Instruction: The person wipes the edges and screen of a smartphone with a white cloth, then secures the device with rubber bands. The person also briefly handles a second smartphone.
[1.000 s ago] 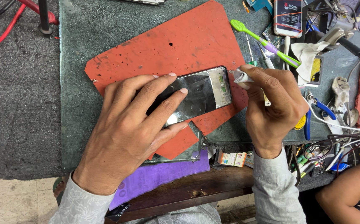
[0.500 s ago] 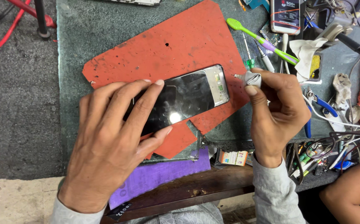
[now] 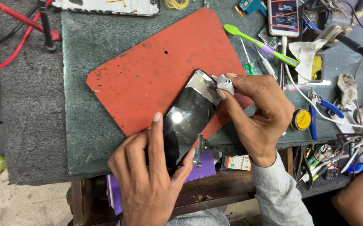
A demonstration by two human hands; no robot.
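Note:
A black phone screen [image 3: 189,115] lies slanted on a red mat [image 3: 156,71], its top end pointing up and right. My left hand [image 3: 150,175] grips its lower end, the index finger stretched along the left edge and the thumb on the right edge. My right hand [image 3: 256,111] pinches a small grey wad of cloth [image 3: 225,84] and presses it against the screen's top corner.
The mat sits on a dark green bench top [image 3: 85,104]. To the right lie a green toothbrush [image 3: 256,42], a phone [image 3: 284,16], blue pliers [image 3: 321,111], a yellow round tin [image 3: 302,119] and tangled wires. Another person's arm [image 3: 359,201] shows at bottom right.
The screen has been turned from lying nearly level to a steep slant. My left hand slid down to its lower end; my right hand stays with the cloth at the top end.

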